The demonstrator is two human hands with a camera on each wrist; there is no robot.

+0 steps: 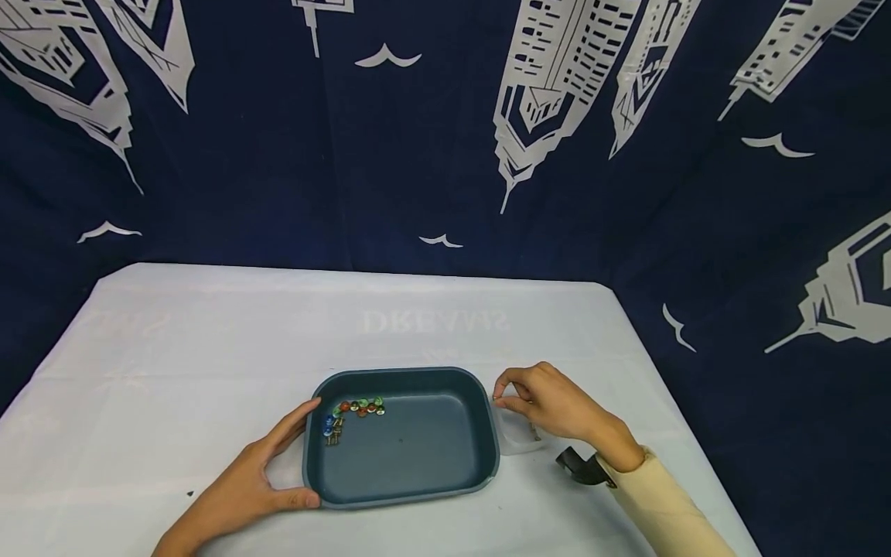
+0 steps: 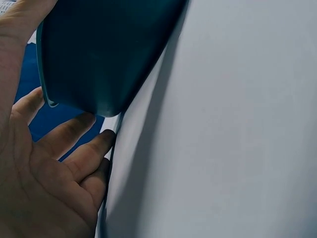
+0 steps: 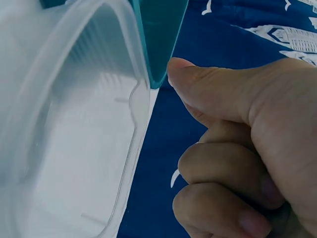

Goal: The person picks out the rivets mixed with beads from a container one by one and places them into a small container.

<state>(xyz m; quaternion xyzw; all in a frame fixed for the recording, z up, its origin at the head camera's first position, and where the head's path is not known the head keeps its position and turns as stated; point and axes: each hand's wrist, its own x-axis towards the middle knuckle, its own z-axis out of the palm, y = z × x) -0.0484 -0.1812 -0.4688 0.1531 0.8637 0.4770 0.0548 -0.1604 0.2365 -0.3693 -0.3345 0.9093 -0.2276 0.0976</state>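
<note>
My left hand (image 1: 254,472) rests against the left end of a blue-grey rectangular tray (image 1: 400,503), thumb at the near corner and fingers stretched along the side. In the left wrist view, its fingertips touch the outer wall of the tray (image 2: 99,64). Several small colored beads (image 1: 358,406) and bronze-colored charms (image 1: 334,432) form a bent row inside the tray's left part. My right hand (image 1: 553,398) hovers just beyond the tray's right rim, over a clear plastic container (image 1: 518,442). Its thumb and index tips come together, other fingers curled; I cannot tell whether they pinch something small.
White cloth (image 1: 230,333) covers the table, with a dark blue printed curtain (image 1: 418,155) behind and along the sides. A small dark bit (image 1: 190,493) lies left of the left hand. A black wrist strap (image 1: 583,468) sits by the right sleeve (image 1: 664,503).
</note>
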